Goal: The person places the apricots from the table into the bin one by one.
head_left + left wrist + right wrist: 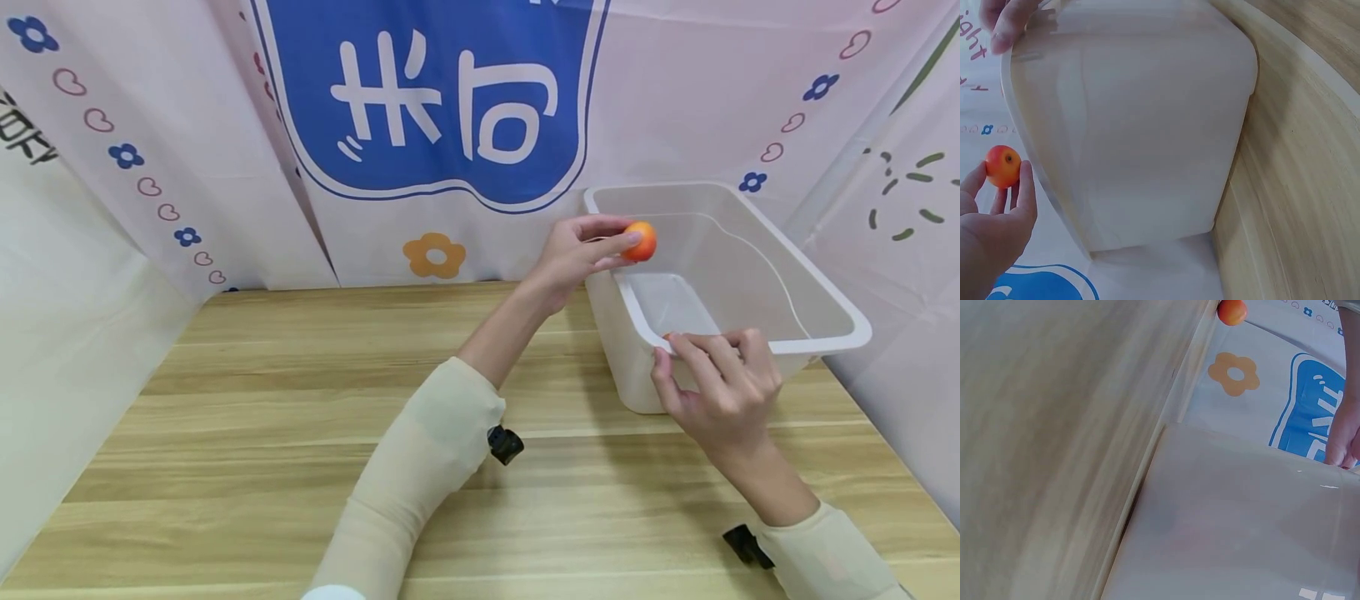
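A small round orange-red fruit (pixel 640 241) is pinched between the thumb and fingers of my left hand (pixel 572 254), at the left rim of a white plastic bin (pixel 630 367). A dark dimple marks the fruit (pixel 1003 167) in the left wrist view. My right hand (pixel 723 383) grips the bin's front rim, thumb outside and fingertips over the edge. Beside its index fingertip a sliver of orange-red peeks out, mostly hidden. In the right wrist view, another orange-red round fruit (pixel 1232 311) shows beyond the bin, at the top.
The bin stands at the right of a wood-grain table (pixel 300 433), close to the back wall. Printed white cloth (pixel 495 242) covers the walls behind and at both sides. A thin pale cord-like line (pixel 780 283) runs along the bin's inner wall.
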A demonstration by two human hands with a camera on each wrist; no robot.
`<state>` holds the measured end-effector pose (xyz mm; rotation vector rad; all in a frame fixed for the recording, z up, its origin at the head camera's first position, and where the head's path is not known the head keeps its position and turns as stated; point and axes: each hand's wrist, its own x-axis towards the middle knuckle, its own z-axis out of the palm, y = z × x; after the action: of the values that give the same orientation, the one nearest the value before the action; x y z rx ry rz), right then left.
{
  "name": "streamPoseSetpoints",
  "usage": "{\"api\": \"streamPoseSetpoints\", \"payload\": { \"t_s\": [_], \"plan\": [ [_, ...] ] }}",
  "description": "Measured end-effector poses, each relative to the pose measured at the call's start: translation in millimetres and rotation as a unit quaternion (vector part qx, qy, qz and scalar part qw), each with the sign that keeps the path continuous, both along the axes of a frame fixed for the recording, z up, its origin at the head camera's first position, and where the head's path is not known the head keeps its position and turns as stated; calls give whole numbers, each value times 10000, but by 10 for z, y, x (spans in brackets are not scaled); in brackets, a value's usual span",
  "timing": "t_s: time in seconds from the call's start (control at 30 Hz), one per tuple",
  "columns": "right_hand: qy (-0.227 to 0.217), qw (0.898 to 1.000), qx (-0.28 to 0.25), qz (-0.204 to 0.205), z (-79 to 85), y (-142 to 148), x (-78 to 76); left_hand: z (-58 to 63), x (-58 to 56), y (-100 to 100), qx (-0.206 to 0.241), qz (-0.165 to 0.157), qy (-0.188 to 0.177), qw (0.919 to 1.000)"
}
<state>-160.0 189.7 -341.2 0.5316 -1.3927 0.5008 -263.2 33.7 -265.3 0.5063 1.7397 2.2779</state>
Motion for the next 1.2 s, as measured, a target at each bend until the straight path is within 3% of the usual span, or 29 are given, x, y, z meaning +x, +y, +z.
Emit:
{"api": "streamPoseSetpoints", "payload": {
  "t_s": [0.33,0.5,1.2],
  "plan": [
    [37,10000,-8,13,8,-13,1,44,17,134,35,-186,-2,9998],
    [33,10000,-6,19,9,-14,2,63,23,204,-165,-244,-23,9996],
    [46,10000,-15,24,22,-9,4,116,22,588,-338,-706,208,9967]
  ]
}}
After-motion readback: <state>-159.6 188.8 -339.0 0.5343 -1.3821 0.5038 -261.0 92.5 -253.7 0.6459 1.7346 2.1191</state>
